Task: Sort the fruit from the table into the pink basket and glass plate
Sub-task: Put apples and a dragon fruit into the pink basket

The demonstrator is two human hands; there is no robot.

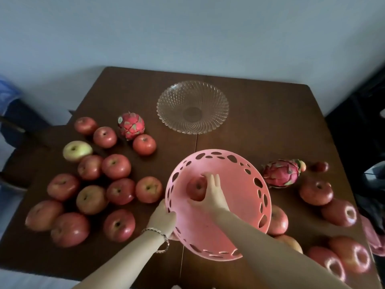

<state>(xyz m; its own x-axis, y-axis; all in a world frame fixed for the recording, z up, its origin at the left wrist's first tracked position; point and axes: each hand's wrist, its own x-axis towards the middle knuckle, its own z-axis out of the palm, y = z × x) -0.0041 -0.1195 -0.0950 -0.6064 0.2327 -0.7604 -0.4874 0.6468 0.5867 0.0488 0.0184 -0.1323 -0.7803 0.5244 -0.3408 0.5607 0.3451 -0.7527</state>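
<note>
The pink basket point(239, 184) is tilted toward me over the middle of the table. My left hand point(163, 221) grips its left rim. Inside the basket, my right hand point(210, 195) is closed around a red apple point(195, 187). An empty glass plate point(192, 107) sits beyond the basket. Several red apples point(116, 165) and one yellow-green apple point(77, 150) lie to the left. One dragon fruit point(131, 126) stands near the plate, and another dragon fruit point(281, 173) lies right of the basket.
More red apples point(315, 191) crowd the table's right side, down to the near right corner. The dark wooden table point(260, 113) ends at a pale wall behind. Dark furniture stands off both side edges.
</note>
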